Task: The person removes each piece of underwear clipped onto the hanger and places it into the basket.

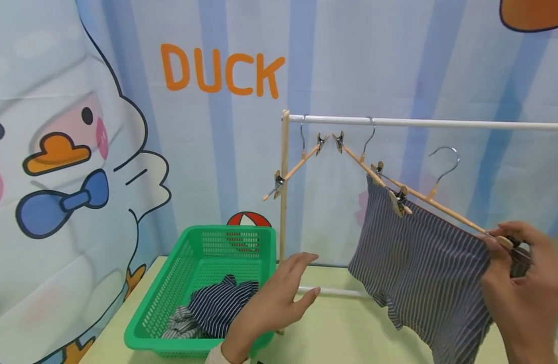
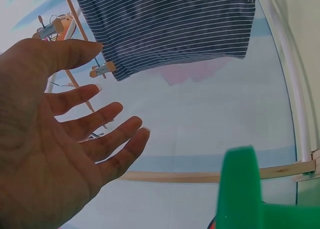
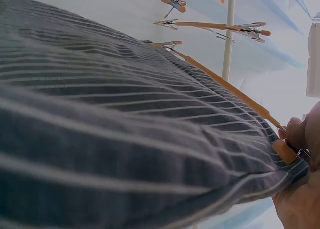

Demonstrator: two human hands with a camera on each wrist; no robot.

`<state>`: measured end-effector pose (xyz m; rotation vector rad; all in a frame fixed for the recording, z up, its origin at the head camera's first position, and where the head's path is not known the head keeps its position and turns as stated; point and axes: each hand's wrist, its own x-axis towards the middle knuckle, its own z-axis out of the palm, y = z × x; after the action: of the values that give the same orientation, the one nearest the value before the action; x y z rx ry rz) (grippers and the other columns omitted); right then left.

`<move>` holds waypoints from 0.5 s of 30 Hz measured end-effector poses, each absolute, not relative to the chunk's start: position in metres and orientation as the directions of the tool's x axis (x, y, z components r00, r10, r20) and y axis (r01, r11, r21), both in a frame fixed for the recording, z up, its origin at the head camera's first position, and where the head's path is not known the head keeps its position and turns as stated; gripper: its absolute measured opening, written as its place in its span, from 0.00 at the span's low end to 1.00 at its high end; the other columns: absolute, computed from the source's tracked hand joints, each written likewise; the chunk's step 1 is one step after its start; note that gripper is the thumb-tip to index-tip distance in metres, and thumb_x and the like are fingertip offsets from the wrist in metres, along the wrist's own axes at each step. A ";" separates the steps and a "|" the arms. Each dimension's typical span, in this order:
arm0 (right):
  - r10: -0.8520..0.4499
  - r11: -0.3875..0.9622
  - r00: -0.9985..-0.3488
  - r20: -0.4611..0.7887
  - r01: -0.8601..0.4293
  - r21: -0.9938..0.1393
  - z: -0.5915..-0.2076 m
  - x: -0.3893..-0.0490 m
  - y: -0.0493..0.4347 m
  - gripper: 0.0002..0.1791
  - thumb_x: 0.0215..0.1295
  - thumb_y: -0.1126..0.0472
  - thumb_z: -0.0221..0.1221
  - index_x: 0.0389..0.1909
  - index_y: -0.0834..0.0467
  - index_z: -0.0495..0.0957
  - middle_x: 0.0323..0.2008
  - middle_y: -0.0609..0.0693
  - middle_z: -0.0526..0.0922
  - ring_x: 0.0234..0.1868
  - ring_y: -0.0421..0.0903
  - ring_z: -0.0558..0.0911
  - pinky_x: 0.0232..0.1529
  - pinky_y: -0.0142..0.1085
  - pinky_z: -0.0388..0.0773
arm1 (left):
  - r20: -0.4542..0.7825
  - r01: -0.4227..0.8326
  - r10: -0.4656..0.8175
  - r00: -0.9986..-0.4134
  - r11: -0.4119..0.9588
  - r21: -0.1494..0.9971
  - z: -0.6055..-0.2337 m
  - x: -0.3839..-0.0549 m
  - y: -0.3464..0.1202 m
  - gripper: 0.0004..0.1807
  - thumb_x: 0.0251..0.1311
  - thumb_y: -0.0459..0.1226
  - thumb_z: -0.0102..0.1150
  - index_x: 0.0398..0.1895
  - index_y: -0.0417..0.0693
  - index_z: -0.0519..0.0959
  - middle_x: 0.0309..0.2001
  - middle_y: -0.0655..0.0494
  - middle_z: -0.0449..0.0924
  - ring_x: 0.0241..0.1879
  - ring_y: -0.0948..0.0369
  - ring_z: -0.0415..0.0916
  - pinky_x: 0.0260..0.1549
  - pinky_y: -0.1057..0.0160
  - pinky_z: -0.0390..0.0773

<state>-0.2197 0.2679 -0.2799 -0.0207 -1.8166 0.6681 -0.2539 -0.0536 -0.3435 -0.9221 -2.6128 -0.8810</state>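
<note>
My right hand (image 1: 529,283) grips the right end of a wooden clip hanger (image 1: 452,210), at its clip. From this hanger hangs a dark garment with thin white stripes (image 1: 415,258); its kind is hard to tell. The hanger tilts down to the right, its metal hook standing free in front of the rail. In the right wrist view the clip (image 3: 284,152) sits on the garment's top edge beside my fingers. My left hand (image 1: 279,298) is in the air by the basket's right side, fingers spread and holding nothing, apart from the garment in the left wrist view.
A white rail (image 1: 415,122) on a wooden post (image 1: 284,202) carries two bare clip hangers (image 1: 301,163), (image 1: 360,161). The green basket (image 1: 162,288) on the table holds a navy striped garment (image 1: 221,306) and a grey striped one (image 1: 182,323). A duck-print curtain (image 1: 242,151) hangs behind.
</note>
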 end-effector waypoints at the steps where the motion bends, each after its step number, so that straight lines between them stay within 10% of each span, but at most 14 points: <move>1: 0.334 0.837 -0.361 0.871 -0.311 -0.450 -0.281 -0.220 0.268 0.17 0.77 0.64 0.48 0.62 0.64 0.71 0.51 0.69 0.78 0.40 0.09 0.61 0.31 0.26 0.58 | 0.397 0.632 0.492 -0.775 0.620 0.466 -0.343 -0.254 -0.054 0.31 0.73 0.45 0.52 0.75 0.51 0.58 0.73 0.53 0.60 0.73 0.56 0.60 0.68 0.49 0.69; 15: 0.340 0.793 -0.440 0.831 -0.341 -0.505 -0.295 -0.221 0.270 0.15 0.75 0.67 0.50 0.60 0.63 0.73 0.50 0.64 0.78 0.28 0.14 0.62 0.28 0.27 0.58 | 0.454 0.640 0.456 -0.766 0.609 0.468 -0.341 -0.256 -0.058 0.33 0.73 0.44 0.52 0.76 0.48 0.55 0.75 0.49 0.58 0.75 0.53 0.57 0.69 0.46 0.67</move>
<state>-0.2211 0.2699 -0.2947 0.0010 -1.8752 0.7683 -0.2558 -0.0585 -0.3410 -0.8914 -2.5482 -0.9081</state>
